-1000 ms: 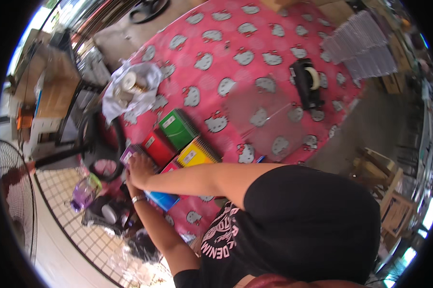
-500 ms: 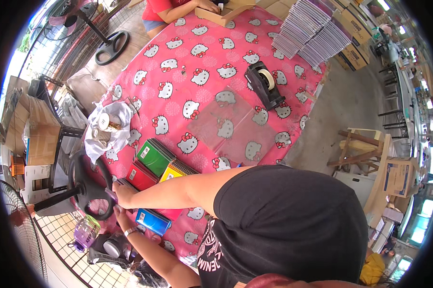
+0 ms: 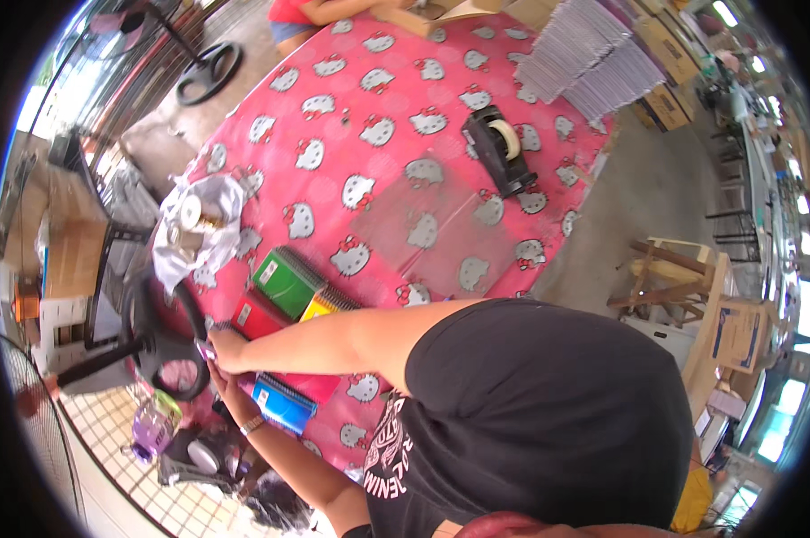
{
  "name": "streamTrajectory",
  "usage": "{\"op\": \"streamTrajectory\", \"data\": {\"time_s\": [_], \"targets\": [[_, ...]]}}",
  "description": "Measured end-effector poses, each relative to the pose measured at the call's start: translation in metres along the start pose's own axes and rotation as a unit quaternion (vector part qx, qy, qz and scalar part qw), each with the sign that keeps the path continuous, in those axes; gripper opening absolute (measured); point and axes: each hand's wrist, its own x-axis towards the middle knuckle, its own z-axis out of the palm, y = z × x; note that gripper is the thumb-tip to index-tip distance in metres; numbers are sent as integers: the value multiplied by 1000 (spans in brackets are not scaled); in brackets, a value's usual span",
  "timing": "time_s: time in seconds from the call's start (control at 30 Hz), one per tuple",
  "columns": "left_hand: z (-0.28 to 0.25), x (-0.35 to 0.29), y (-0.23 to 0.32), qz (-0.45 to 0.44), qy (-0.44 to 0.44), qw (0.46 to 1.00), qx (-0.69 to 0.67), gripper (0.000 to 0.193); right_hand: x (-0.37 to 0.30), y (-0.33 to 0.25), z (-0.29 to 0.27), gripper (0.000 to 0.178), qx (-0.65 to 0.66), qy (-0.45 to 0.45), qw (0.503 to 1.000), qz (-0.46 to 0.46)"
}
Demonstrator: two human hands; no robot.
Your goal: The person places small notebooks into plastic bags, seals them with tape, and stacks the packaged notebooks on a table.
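My right hand (image 3: 229, 348) reaches left across the table and is closed on a small purple-and-white thing (image 3: 206, 351), too small to name. From below, my left hand (image 3: 228, 386), with a band at its wrist, brings its fingertips up to the same thing. Beside my right forearm lie spiral notebooks: a green one (image 3: 284, 281), a red one (image 3: 260, 314) and a yellow one (image 3: 329, 303), the last partly covered by my arm. A blue spiral notebook (image 3: 282, 405) lies below that arm, near my left wrist.
A black fan base (image 3: 167, 336) stands just beyond my hands. On the pink tablecloth (image 3: 378, 175) are a white plastic bag (image 3: 194, 255), a clear plastic sheet (image 3: 450, 224), a tape dispenser (image 3: 501, 152) and stacked notebooks (image 3: 571, 58). Another person's arm (image 3: 333, 11) shows at the far edge.
Both hands have shifted slightly up and left with the purple-and-white thing, and it is turned a little. My view has moved slightly. The other person's hand has gone out of the picture.
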Motion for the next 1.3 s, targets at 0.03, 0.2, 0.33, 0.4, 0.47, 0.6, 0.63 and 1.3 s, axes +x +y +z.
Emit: {"op": "streamTrajectory", "data": {"time_s": [0.03, 0.2, 0.33, 0.4, 0.47, 0.6, 0.63, 1.3], "targets": [[-5, 2, 5, 35, 28, 998, -51, 61, 0, -13, -1, 31, -15, -5, 1000, -7], [-74, -23, -4, -46, 36, 926, -373, 37, -29, -71, 5, 40, 147, -117, 970, -154], [-62, -52, 1, -42, 108, 901, -417, 33, -13, -53, -18, 60, 173, -237, 950, -103], [-48, -66, 5, -21, 168, 888, -428, 29, 2, -28, -35, 51, 73, -138, 978, -140], [-56, -67, -12, 7, 153, 921, -358, 27, 25, -6, -49, 41, -22, -81, 995, -58], [-66, -56, -18, -28, 182, 867, -464, 24, 24, -10, -43, 29, -124, -94, 984, -87], [-54, -47, 0, -34, 168, 906, -387, 26, 36, -5, -53, 27, -173, -64, 977, -111], [-31, -47, -6, -95, 120, 911, -383, 28, 28, 44, -72, 34, -486, -18, 873, -41]]}}
